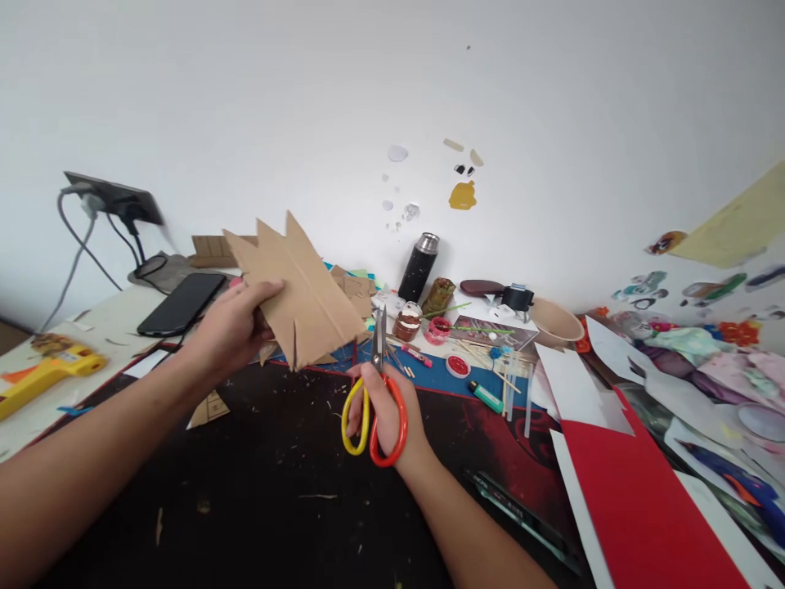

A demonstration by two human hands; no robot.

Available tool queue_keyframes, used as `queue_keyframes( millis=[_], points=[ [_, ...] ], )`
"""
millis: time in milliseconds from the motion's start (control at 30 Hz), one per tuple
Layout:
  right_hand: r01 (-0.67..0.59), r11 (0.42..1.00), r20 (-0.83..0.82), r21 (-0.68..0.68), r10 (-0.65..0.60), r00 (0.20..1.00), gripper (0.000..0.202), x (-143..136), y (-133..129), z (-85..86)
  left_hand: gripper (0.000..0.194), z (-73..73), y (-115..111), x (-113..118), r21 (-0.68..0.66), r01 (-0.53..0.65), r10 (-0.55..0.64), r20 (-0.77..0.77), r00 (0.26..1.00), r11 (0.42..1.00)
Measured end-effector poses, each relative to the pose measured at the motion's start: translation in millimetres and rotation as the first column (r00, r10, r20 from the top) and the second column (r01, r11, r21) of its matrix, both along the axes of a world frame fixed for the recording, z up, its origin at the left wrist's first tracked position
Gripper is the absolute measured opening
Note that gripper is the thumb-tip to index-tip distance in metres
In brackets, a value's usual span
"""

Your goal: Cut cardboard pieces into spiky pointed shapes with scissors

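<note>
My left hand [242, 319] grips a piece of brown cardboard [310, 286] by its left side and holds it up off the table. Pointed teeth are cut along the cardboard's top edge, and a dark slit runs up from its lower edge. In my right hand [392, 401] is a pair of scissors [379, 352] with one yellow and one red handle. Their blades point up and are slightly apart, just right of the cardboard's lower right corner. Below my left hand, a small cardboard offcut [208, 409] lies on the black mat [275, 491].
A yellow glue gun [52, 376] and a black phone [182, 304] lie at left. Toward the wall stand a black thermos [419, 266] and small jars [408, 321]. A cutter knife [521, 519] and red paper [650, 499] lie at right. Scraps litter the mat.
</note>
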State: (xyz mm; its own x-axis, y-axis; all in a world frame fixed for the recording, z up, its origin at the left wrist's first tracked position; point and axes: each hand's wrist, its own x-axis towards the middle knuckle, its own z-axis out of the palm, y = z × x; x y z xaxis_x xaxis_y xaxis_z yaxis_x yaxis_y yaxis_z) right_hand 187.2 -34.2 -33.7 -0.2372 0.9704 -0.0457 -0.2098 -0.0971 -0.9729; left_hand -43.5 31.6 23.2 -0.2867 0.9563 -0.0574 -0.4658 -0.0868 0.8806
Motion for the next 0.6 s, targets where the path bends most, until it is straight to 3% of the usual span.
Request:
queue_keyframes(
  millis=[300, 433, 533, 600],
  points=[
    [-0.059, 0.998, -0.031, -0.01, 0.058, 0.998, 0.067, 9.2, 6.4, -1.8, 0.046, -12.1, -17.4, 18.8, -0.14, 0.183, -0.217, -0.295, 0.93, 0.973],
    [-0.028, 0.999, -0.032, -0.019, 0.028, 0.999, 0.063, 9.2, 4.7, -3.3, 0.048, -16.5, -19.4, 23.0, -0.158, 0.244, -0.282, -0.305, 0.91, 0.957],
    [0.062, 0.997, -0.055, -0.038, -0.064, 0.996, 0.06, 10.6, 8.1, -3.6, 0.051, -17.9, -20.4, 21.9, -0.165, 0.364, -0.398, -0.297, 0.868, 0.917],
    [0.12, 0.991, -0.076, -0.052, -0.124, 0.989, 0.058, 12.0, 11.3, -2.8, 0.051, -17.9, -20.7, 19.5, -0.168, 0.492, -0.519, -0.338, 0.785, 0.854]
  ],
)
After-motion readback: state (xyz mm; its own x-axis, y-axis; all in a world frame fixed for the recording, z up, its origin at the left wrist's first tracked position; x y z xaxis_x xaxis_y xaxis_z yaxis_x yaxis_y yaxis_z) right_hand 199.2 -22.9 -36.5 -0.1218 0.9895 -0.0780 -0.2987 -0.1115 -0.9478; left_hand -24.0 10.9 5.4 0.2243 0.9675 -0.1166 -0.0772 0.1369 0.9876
